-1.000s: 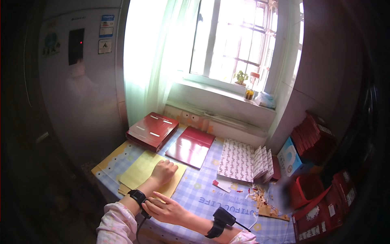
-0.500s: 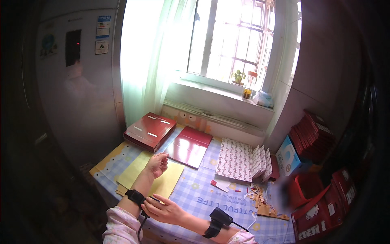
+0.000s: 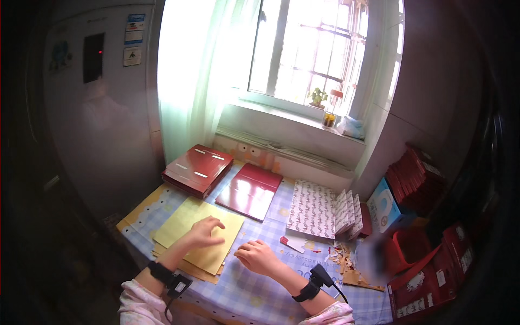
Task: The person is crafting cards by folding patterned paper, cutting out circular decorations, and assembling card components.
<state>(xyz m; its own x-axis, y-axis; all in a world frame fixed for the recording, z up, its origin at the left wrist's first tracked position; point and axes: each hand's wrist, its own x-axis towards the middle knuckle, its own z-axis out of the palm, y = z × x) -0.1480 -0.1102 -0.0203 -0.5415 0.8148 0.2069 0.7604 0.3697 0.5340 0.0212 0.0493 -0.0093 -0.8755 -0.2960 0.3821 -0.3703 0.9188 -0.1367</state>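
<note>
My left hand (image 3: 205, 232) hovers over a yellow paper sheet (image 3: 184, 218), thumb and fingers apart and bent, with nothing between them. Under that sheet, brownish-yellow paper (image 3: 203, 274) shows along the near edge. To the right of the sheets, my right hand (image 3: 257, 255) is above the checked tablecloth (image 3: 244, 292), its fingers curled together and nothing visible in them. Beyond the hands lies a flat, shiny dark-red panel (image 3: 250, 192). At its left stands a stack of dark-red folded covers (image 3: 199, 169) with pale strips on top.
White patterned folded sheets (image 3: 313, 208) stand at the right, near paper scraps (image 3: 340, 260). Farther right are a blue-and-white box (image 3: 385, 205), a pile of red folders (image 3: 414, 176) and a red container (image 3: 409, 249). A window sill (image 3: 292, 120) runs behind the table.
My right hand has come off the left wrist and moved right and slightly up. My left hand has drawn back toward me over the yellow sheet, its fingers spreading.
</note>
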